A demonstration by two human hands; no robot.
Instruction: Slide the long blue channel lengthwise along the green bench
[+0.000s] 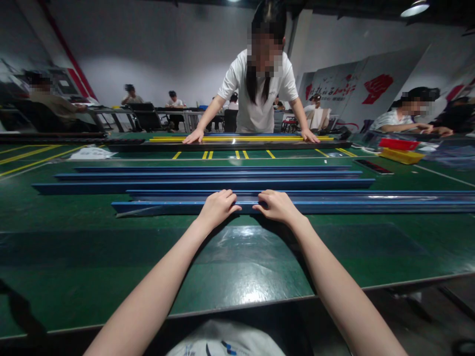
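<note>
Both my hands rest on the nearest long blue rail (352, 205), which lies across the green table (230, 277). My left hand (217, 207) has its fingers curled over the rail's top edge. Just to the right of it, my right hand (277, 205) grips the same rail in the same way. A second blue rail (371, 194) lies right behind this one.
Further blue rails (148, 185) lie in parallel toward the middle of the table. Across from me a person in a white shirt presses both hands on a black and yellow rail (241, 141). Red and yellow trays (403, 151) sit at the right. Other people sit behind.
</note>
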